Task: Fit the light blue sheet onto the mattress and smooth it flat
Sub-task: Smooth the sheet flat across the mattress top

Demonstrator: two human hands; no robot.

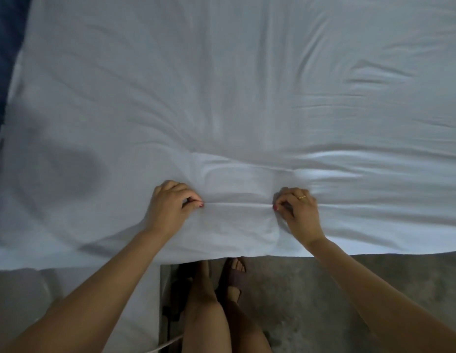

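Observation:
The light blue sheet [234,85] covers the whole mattress and fills most of the head view. Creases fan out across it from its near edge. My left hand [171,205] pinches the cloth close to the near edge, left of centre. My right hand [299,208], with a gold ring on one finger, pinches the same fold a little to the right. A taut ridge of cloth runs straight between the two hands. Below them the sheet hangs over the mattress side. The mattress itself is hidden under the sheet.
A dark blue surface [5,59] borders the bed at the far left. Grey floor [362,289] lies in front of the bed, where my sandalled feet [232,276] stand. A white cable [168,343] and a dark object [174,299] sit by my legs.

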